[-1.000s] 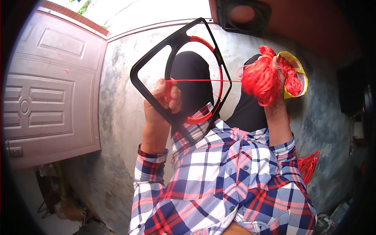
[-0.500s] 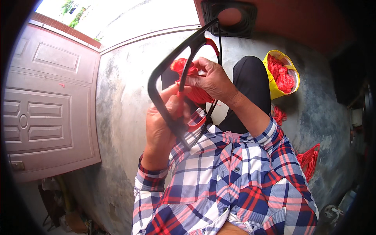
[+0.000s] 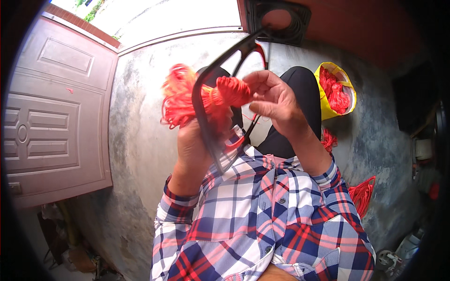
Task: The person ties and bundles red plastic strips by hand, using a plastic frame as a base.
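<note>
A bundle of red cord (image 3: 232, 92), wound tightly at its right end and spreading into loose loops at the left, is held up in front of my lap. My left hand (image 3: 194, 145) grips it from below, its fingers partly hidden behind the loops and a dark frame. At the wound end is my right hand (image 3: 279, 98), thumb and fingers apart, fingertips against or just beside the cord. The black frame with red inner parts (image 3: 199, 100), like spectacles, crosses the view in front of the bundle and my left hand.
A yellow bag (image 3: 328, 110) filled with red cord stands on the concrete floor (image 3: 136, 140) at the right. More red cord (image 3: 362, 196) lies nearer, beside my sleeve. A pinkish panelled door (image 3: 56, 112) is at the left, a black square frame (image 3: 297, 23) at the far end.
The red bundle has turned and moved left, its loose loops now spread out to the left. My left hand has shifted beneath it; my right hand has moved right, its fingers opening.
</note>
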Tool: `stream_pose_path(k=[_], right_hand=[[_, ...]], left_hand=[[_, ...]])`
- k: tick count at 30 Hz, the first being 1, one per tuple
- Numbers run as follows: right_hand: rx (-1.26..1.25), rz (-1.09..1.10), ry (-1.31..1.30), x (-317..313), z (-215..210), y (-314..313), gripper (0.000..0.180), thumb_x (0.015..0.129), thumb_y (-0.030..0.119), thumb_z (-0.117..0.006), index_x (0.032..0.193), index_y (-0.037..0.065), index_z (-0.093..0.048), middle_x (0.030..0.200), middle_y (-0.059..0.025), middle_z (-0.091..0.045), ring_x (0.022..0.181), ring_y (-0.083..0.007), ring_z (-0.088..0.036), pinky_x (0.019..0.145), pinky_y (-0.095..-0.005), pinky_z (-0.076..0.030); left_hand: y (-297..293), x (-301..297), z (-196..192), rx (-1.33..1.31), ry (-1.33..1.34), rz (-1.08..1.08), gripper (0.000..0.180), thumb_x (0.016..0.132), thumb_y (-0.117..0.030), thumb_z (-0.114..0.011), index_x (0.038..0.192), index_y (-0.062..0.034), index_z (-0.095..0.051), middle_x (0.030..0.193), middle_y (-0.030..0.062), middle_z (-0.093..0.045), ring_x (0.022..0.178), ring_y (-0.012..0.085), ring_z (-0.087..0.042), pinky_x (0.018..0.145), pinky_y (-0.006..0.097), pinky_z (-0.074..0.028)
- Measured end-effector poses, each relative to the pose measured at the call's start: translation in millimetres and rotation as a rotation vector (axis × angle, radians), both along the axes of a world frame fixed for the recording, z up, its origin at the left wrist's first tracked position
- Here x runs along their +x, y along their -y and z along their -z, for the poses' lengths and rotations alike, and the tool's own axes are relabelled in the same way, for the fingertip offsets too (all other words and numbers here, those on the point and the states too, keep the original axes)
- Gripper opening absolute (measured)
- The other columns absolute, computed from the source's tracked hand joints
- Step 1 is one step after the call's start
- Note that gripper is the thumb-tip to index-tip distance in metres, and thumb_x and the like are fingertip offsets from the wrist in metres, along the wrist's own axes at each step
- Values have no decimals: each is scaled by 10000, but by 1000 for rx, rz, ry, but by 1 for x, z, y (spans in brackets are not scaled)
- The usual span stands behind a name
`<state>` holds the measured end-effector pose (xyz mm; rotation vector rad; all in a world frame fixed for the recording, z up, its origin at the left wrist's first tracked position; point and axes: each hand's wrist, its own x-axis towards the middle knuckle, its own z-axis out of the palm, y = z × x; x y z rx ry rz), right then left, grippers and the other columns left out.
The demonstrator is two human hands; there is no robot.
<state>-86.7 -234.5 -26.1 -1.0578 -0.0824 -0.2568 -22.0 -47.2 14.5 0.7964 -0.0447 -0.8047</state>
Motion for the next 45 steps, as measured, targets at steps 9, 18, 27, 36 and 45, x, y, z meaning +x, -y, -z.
stream_pose_path(k=[9,18,27,36,45], right_hand=[[140,31,229,-4,-15,0,528,863,140,-657,1344,38,-468,1353,-115,-498,1293,-231,-442,1085,-400,-348],[704,-64,214,-33,11,58,441,941,339,-594,1199,15,-444,837,-28,-506,717,-143,-515,671,-299,-443],[-1107,397,-388,-15,80,30,326,832,317,-702,1001,59,-596,872,-166,-687,825,-298,-689,709,-384,-527],[82,-7,3,22,-30,-8,290,838,135,-734,1096,34,-650,1101,-61,-620,1109,-174,-557,972,-328,-450],[45,-33,10,-4,-17,5,404,849,37,-656,1229,-26,-535,1190,-103,-605,1135,-191,-573,1015,-346,-437]], left_hand=[[3,4,2,-167,218,95,472,874,-267,-472,1233,34,-531,931,161,-629,702,179,-584,539,253,-436],[-28,30,24,-170,323,-60,529,943,-364,-354,1234,23,-564,961,209,-562,731,200,-527,503,263,-435],[-35,38,13,-85,234,256,482,1016,-300,-365,1224,104,-525,865,182,-613,508,123,-463,434,231,-375],[-1,-6,-14,-51,80,165,655,973,-546,-363,1226,26,-557,913,231,-615,581,201,-556,467,262,-427],[7,-1,-6,-166,43,166,434,888,-223,-599,1239,17,-514,1032,157,-647,754,192,-643,520,262,-472]])
